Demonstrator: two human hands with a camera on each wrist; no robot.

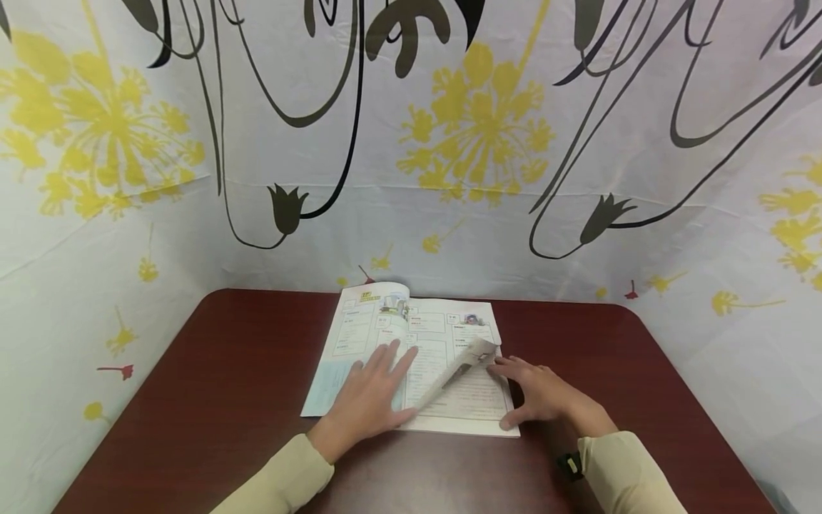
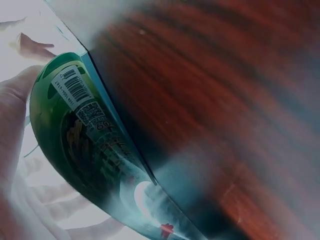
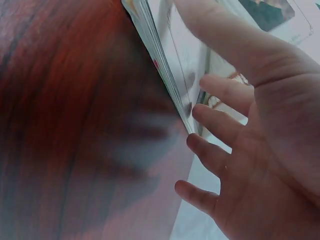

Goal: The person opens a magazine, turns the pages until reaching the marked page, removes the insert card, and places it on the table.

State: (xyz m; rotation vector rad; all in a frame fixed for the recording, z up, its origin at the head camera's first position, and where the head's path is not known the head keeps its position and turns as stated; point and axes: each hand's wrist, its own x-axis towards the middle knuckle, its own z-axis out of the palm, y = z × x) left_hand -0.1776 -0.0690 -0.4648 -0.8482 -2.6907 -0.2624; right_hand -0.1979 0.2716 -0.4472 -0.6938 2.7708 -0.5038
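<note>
An open book (image 1: 449,392) with printed pages and small pictures lies on the table. My left hand (image 1: 369,396) rests on its left page near the fold, fingers spread. One page (image 1: 459,368) is raised and curled over the right half, slanting between my hands. My right hand (image 1: 546,392) is at the book's right edge, thumb by the lower corner and fingertips close to the curled page's tip. In the right wrist view its fingers (image 3: 215,155) are spread along the page edges. A green glossy cover (image 2: 75,135) with a barcode bulges beside my hand in the left wrist view.
The dark red-brown table (image 1: 244,371) has rounded far corners. Behind and beside it hangs a pale cloth (image 1: 359,157) with yellow and dark flower prints. A dark band (image 1: 570,465) with a small light patch sits at the right sleeve's cuff.
</note>
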